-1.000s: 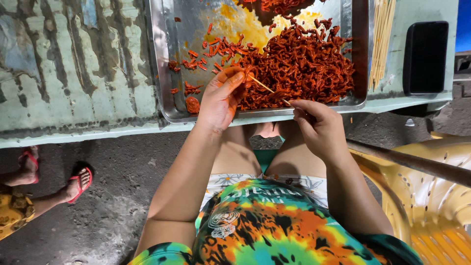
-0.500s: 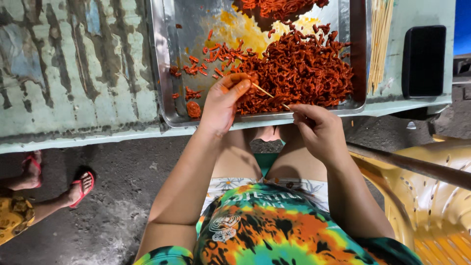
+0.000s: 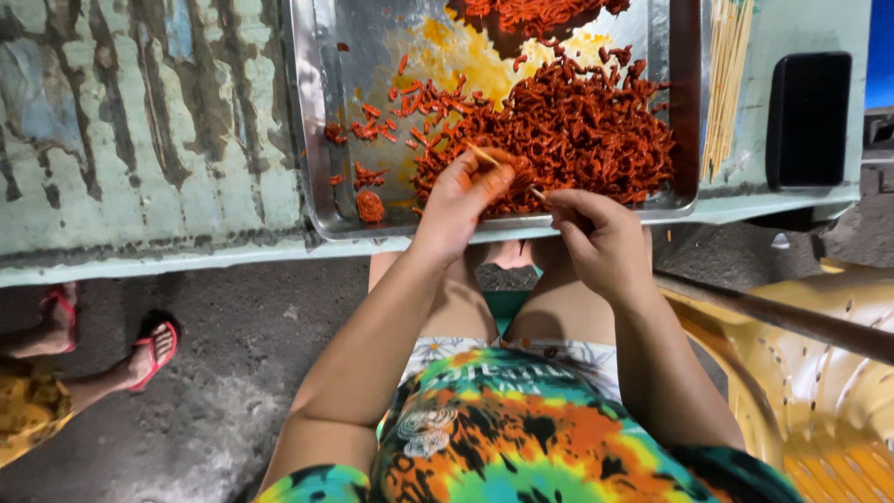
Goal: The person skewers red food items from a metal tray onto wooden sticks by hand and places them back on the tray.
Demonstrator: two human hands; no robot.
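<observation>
1. Skewer (image 3: 510,174): a thin wooden stick is pinched between the left hand (image 3: 463,197) and the right hand (image 3: 596,233), above the near edge of the metal tray (image 3: 321,140).
2. Meat strips (image 3: 568,130) are heaped red in the tray; a greasy piece could slip from the left fingers.
3. A fingertip could be pricked if the point is pushed too hard.
4. The tray lies at the counter (image 3: 140,140) edge and could be nudged off.
</observation>
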